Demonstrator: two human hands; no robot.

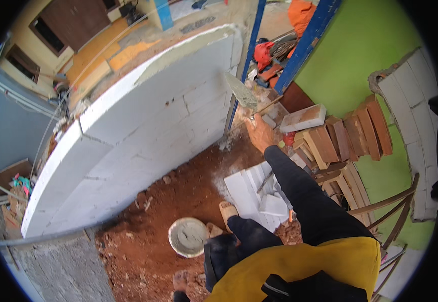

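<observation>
My right hand (260,132) is stretched forward and closed round the handle of a pointed trowel (243,93). Grey mortar coats part of its blade, which is raised beside the right end of a low white block wall (163,108). Below, on the red soil, stands a round pale bucket (188,237) of grey mortar. A bare-skinned shape with a dark cuff (181,280) shows at the lower edge; whether it is my left hand or a foot I cannot make out.
White block pieces (259,194) lie beside my sandalled foot (227,210). Stacked brown wooden pieces (347,136) and a white block (303,118) stand by the green wall (360,45). Bent brown strips (392,221) stick out at right. A blue post (307,45) rises beyond the trowel.
</observation>
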